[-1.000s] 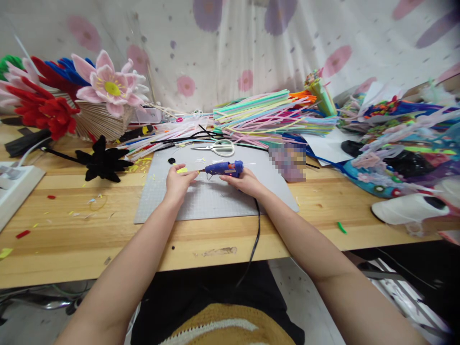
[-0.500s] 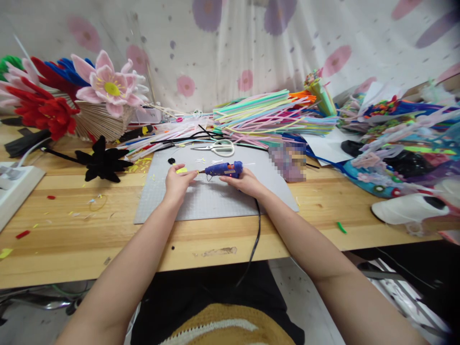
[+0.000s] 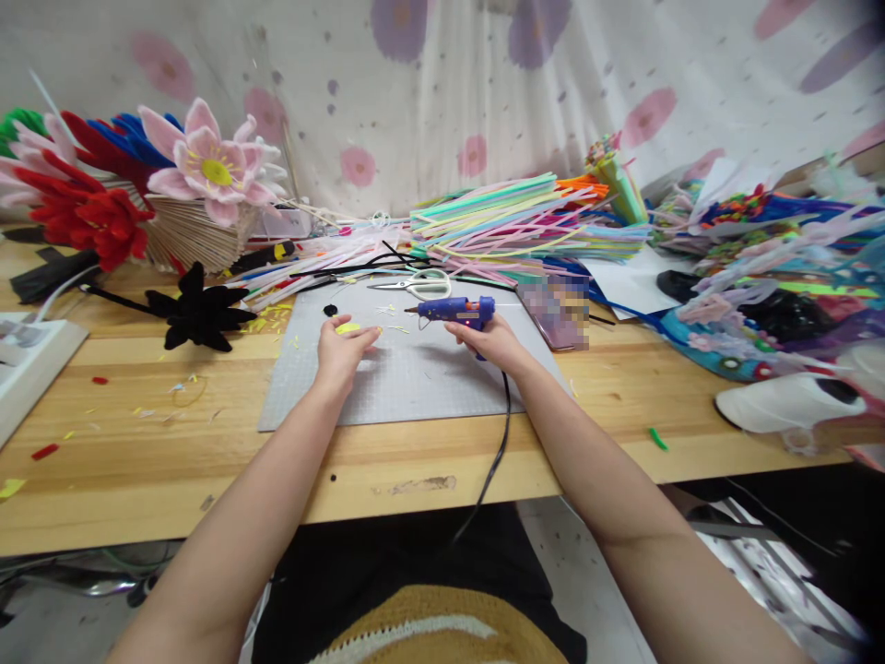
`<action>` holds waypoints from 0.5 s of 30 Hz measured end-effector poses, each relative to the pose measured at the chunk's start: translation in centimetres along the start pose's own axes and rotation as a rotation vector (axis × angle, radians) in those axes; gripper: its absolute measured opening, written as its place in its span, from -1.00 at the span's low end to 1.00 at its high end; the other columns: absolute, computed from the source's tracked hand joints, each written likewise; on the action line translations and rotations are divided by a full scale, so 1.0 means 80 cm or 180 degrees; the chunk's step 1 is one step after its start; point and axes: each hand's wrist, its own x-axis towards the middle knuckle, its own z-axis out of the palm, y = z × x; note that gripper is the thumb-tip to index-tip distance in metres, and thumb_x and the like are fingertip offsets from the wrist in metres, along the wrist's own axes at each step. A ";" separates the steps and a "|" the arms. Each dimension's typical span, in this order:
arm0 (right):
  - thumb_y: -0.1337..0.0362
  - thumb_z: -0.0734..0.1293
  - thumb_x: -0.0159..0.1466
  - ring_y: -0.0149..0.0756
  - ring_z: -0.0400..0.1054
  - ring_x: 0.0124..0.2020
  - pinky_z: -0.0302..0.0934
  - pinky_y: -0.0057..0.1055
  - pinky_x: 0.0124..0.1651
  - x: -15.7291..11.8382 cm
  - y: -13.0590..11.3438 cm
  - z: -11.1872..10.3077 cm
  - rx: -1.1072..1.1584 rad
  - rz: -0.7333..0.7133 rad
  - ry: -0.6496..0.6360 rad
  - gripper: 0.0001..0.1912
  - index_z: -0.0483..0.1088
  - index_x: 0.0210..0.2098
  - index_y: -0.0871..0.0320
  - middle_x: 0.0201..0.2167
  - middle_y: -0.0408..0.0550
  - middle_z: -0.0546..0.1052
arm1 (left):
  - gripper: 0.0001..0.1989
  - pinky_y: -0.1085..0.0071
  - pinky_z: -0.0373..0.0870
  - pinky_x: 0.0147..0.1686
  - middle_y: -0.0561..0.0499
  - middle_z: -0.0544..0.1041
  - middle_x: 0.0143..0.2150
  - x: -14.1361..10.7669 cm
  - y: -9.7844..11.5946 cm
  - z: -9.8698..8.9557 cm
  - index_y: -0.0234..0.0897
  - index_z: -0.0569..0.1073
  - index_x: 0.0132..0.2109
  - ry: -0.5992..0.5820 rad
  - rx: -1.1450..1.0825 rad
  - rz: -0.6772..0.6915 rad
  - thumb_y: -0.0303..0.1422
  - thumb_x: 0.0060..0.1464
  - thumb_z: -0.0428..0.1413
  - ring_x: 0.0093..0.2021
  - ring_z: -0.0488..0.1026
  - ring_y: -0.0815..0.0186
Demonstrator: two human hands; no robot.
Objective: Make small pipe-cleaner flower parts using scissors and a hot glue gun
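Left hand (image 3: pixel 338 355): seems to pinch a small yellow piece (image 3: pixel 380 330) between thumb and fingertip, above the mat; could lose so tiny a bit through a slightly loose pinch, or crush it through too firm a one.
Right hand (image 3: pixel 492 339): wrapped around the handle of the glue gun, fingers curled under the body; could squeeze out too much glue through uneven pressure.
Glue gun (image 3: pixel 453 311): held over the mat, nozzle pointing towards the left hand but apart from it; red light showing, so probably hot; could burn a fingertip through a careless swing leftward.
Black cord (image 3: pixel 499 443): hanging from the handle over the table edge; could snag there and jerk the nozzle off line.
Yellow disc (image 3: pixel 348 327): just beside the left fingers, partly hidden; could get knocked or smeared by a stray knuckle.
White clippings (image 3: pixel 398 328): loose below and near the nozzle; could stick to any dripped glue.
Scissors (image 3: pixel 432 285): lying behind the gun on the mat (image 3: pixel 429 397); could catch a glue string through a high backward sweep.
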 end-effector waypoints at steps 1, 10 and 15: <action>-0.09 0.34 0.00 -0.50 0.13 -0.64 0.05 -0.47 -0.54 0.000 -0.001 -0.002 0.0029 0.0023 0.0057 -0.57 0.36 -0.52 0.21 -0.66 -0.15 0.34 | -0.46 0.37 0.44 -0.34 -0.02 0.51 -0.42 0.000 0.000 0.000 -0.31 0.22 -0.10 0.0000 -0.0003 0.0010 -0.53 -0.28 0.25 -0.33 0.51 0.28; -0.08 0.33 0.01 -0.52 0.08 -0.72 0.01 -0.48 -0.61 0.008 0.011 -0.021 0.0159 0.0165 0.0857 -0.56 0.29 -0.64 0.19 -0.78 -0.21 0.24 | -0.46 0.36 0.44 -0.33 -0.01 0.49 -0.39 -0.001 0.002 0.000 -0.30 0.20 -0.10 0.0034 0.0039 0.0015 -0.54 -0.25 0.24 -0.29 0.51 0.27; -0.07 0.32 0.02 -0.53 0.07 -0.73 0.01 -0.51 -0.65 0.017 0.022 -0.034 0.0449 0.0169 0.1510 -0.58 0.32 -0.62 0.20 -0.78 -0.21 0.24 | -0.47 0.35 0.44 -0.33 0.02 0.46 -0.41 -0.001 0.003 0.000 -0.28 0.19 -0.14 0.0083 -0.0021 -0.0005 -0.52 -0.28 0.24 -0.32 0.50 0.28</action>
